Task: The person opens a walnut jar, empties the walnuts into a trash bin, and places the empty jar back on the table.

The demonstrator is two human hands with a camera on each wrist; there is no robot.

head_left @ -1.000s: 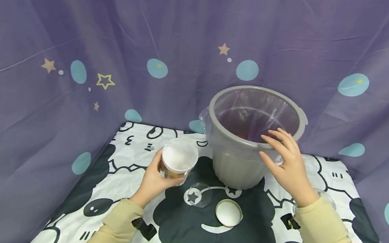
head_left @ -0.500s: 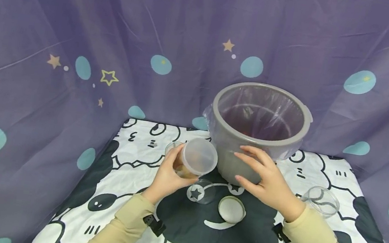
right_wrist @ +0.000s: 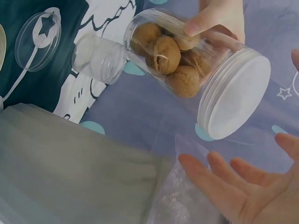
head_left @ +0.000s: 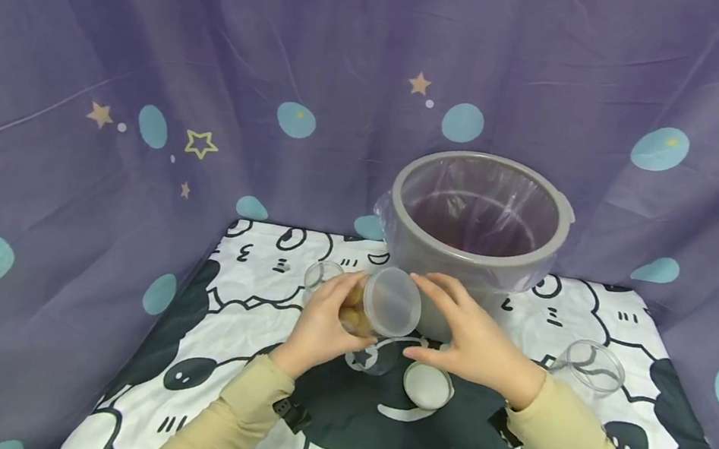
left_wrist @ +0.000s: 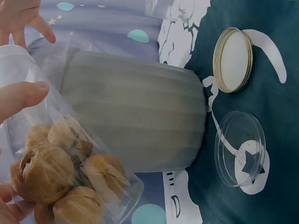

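My left hand [head_left: 324, 327] grips a clear plastic jar [right_wrist: 140, 28] around its body. The jar is tilted, its white screw lid [right_wrist: 238, 95] facing right in the head view. Through the wall show several round, brown, wrinkled dried fruits [left_wrist: 44, 172], their exact kind unclear. My right hand [head_left: 474, 340] is beside the lid, fingers spread and thumb apart. In the right wrist view its fingertips [right_wrist: 189, 163] stand a little off the lid and hold nothing.
Behind the hands stands a grey bin [head_left: 475, 258] with a clear plastic liner. On the patterned cloth lie a gold-rimmed lid [head_left: 429, 386] and a shallow clear lid [left_wrist: 240, 149]. Clear containers sit at right [head_left: 595, 365] and behind my left hand [right_wrist: 98, 58].
My left hand has carried the jar to the right and tipped its lid end rightward. My right hand has come down from the bin's rim, moving left towards the lid.
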